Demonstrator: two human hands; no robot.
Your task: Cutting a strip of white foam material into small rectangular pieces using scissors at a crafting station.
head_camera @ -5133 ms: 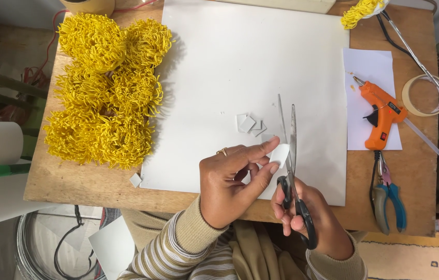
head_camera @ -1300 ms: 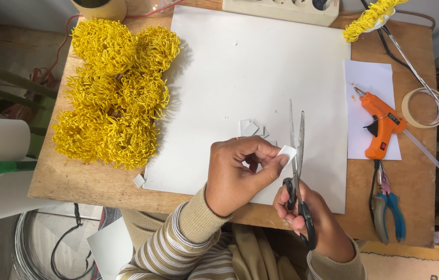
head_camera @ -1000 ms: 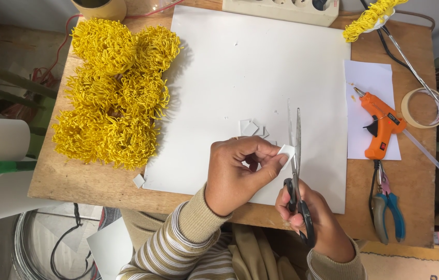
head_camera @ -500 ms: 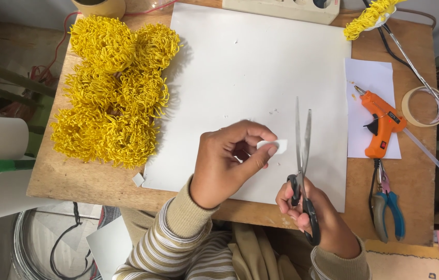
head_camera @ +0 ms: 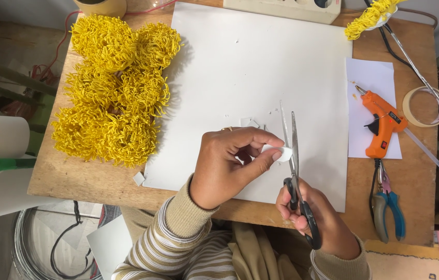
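Note:
My left hand (head_camera: 232,163) pinches a small white foam piece (head_camera: 277,151) between thumb and fingertips, above the big white sheet (head_camera: 261,78). My right hand (head_camera: 318,223) grips black-handled scissors (head_camera: 294,171), blades pointing away from me and slightly apart, right beside the white piece. A few tiny white offcuts (head_camera: 250,123) lie on the sheet just beyond my left fingers.
Several fuzzy yellow pom-pom flowers (head_camera: 113,88) pile on the wooden table (head_camera: 74,176) at left. An orange glue gun (head_camera: 380,122) rests on a small paper at right, with a tape ring (head_camera: 425,106), blue-handled pliers (head_camera: 387,207), and a power strip (head_camera: 286,6) at the back.
My left hand kept turning the small white piece against the scissors. The blades opened and closed slightly, and the scissors shifted a little to the right.

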